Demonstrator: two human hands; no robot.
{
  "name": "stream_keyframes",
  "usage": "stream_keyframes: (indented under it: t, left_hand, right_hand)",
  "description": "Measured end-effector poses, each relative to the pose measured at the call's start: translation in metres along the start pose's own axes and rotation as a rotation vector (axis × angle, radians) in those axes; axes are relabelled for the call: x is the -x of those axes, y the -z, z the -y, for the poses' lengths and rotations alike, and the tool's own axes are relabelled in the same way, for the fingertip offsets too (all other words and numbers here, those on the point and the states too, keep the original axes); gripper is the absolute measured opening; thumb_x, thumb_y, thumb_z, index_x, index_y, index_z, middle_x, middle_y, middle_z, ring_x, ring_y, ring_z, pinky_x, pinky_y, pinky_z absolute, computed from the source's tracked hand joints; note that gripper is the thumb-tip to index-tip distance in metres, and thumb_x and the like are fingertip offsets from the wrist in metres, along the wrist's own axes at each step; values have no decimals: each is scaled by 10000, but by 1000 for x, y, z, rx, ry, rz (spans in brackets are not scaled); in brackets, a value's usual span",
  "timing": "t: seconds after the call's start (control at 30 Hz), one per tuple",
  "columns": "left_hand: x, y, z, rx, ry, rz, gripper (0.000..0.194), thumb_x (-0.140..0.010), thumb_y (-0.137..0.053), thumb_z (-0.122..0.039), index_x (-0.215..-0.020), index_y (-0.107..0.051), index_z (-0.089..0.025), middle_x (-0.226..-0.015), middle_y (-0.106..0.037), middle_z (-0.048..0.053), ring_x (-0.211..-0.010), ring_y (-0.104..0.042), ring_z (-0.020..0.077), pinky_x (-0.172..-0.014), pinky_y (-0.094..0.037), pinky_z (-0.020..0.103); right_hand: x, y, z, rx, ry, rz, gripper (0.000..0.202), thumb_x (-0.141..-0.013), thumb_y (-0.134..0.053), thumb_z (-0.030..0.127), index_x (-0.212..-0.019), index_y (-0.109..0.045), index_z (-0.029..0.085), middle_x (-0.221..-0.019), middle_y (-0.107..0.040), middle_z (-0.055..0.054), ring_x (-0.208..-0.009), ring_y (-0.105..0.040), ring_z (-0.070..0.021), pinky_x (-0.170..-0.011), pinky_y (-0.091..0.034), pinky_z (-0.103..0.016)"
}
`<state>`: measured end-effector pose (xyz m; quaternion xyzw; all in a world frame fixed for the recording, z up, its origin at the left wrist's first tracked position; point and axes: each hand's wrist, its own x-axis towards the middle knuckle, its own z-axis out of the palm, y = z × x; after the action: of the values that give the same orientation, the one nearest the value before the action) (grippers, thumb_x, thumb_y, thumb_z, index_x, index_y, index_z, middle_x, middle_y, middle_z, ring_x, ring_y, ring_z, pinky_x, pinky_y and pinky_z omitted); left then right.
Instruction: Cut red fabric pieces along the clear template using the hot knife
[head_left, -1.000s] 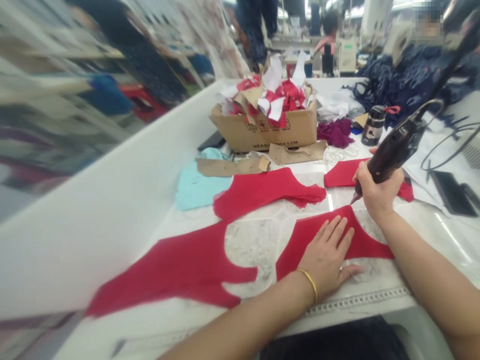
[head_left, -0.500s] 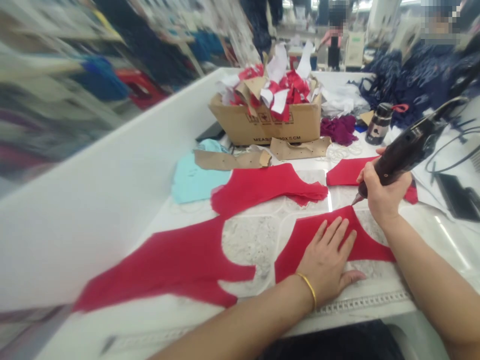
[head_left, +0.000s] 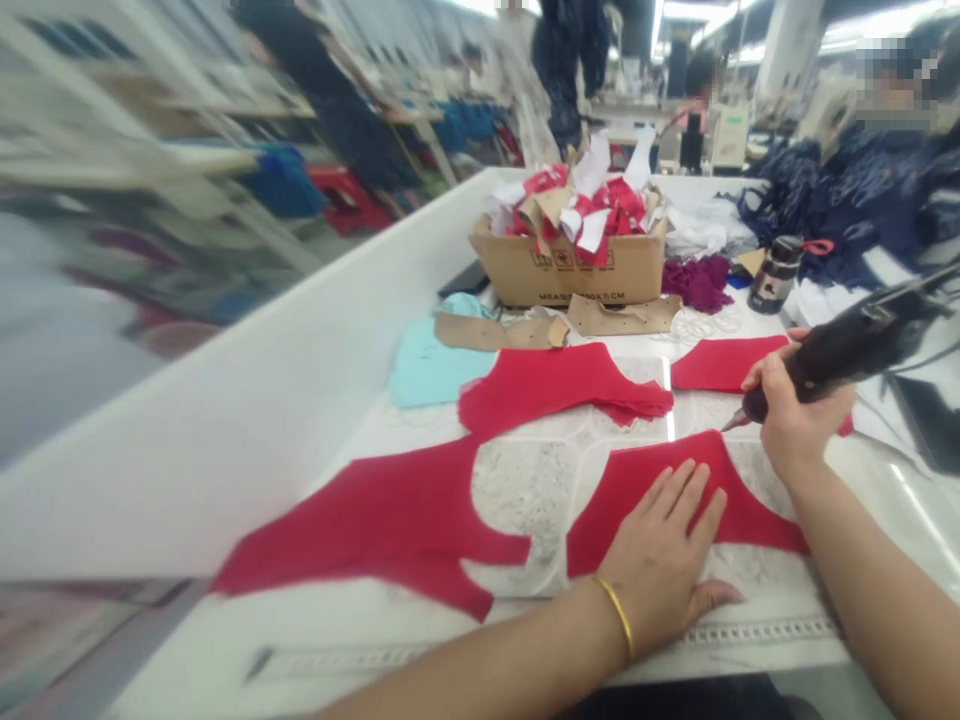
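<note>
My left hand (head_left: 667, 540) lies flat with fingers spread on a red cut fabric piece (head_left: 622, 480), a gold bangle at its wrist. In my right hand (head_left: 802, 415) is a black handheld tool (head_left: 862, 345), its pointed metal tip near the top corner of that fabric piece. Whether the tip touches the cloth I cannot tell. Further red fabric lies to the left (head_left: 375, 520), in the middle behind (head_left: 547, 385) and beyond the tool (head_left: 727, 365).
A cardboard box (head_left: 577, 270) of red and white scraps stands at the back. Nearby are brown card strips (head_left: 487, 331), light blue fabric (head_left: 427, 365), purple cloth (head_left: 697, 285) and a dark bottle (head_left: 776, 275). A ruler strip (head_left: 765, 630) runs along the front edge; a white wall (head_left: 225, 370) borders the left.
The whole view has shifted, so the table's things appear further right and slightly lower. My left hand still rests on the red piece, and my right hand still holds the tool near its corner.
</note>
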<state>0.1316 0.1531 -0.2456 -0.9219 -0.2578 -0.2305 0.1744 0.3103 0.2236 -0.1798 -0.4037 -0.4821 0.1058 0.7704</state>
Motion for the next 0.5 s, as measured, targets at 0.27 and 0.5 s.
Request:
stream_keyframes:
  t: [0.27,0.5]
  left_hand:
    - [28,17,16,-63,31,27,743,-984,-376,-698,-1364,-576,-92,-1414,-546,180,-1347,-490,308,-1147,-386,403]
    - [59,-3,18,-128,140,-100,732,-998,-327,-694,-1296,-617,-91,-1399,-558,169,-1349,-481,309,-1128,-421,423]
  right_hand:
    - [7,2,16,-79,-81,20,353,-777,-764,317,-985,-559,118,-607,-580,19,-446,-556,-131,-466,-492,-265]
    - [18,6,24,-108,-282,-11,598,-636,-867,502,-1010,-579,135,-673,-572,-9,-519,-580,-156,-421,-516,-270]
